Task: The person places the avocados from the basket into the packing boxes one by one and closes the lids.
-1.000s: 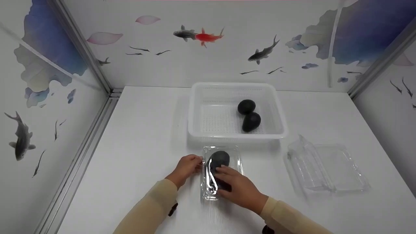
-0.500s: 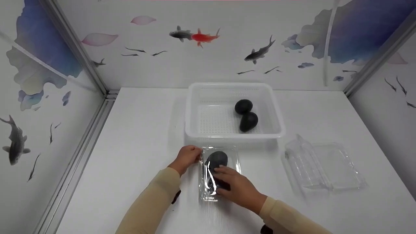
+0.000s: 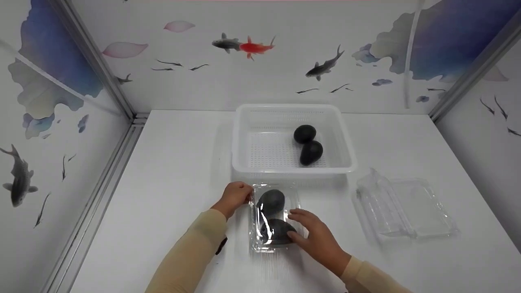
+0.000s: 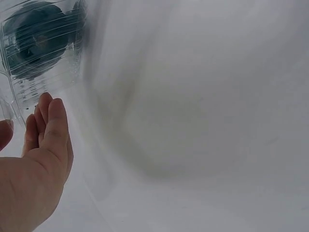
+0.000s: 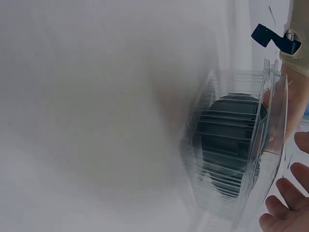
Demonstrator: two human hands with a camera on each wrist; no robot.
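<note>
Both hands (image 3: 235,198) (image 3: 320,239) (fingers extended) flank the clear box (image 3: 290,197); only the head view shows the basket (image 3: 293,170).

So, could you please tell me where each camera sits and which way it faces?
Head: worn on the head, facing forward and down at the white table, basket and clear box with dark fruit; left hand, right hand and sleeves show.
Left wrist: worn there, facing the table, with the box at upper left; the left hand shows below it.
Right wrist: worn there, facing the table and the box's side; fingers show at lower right, the left arm at upper right.
Both wrist views share the table and that box.
</note>
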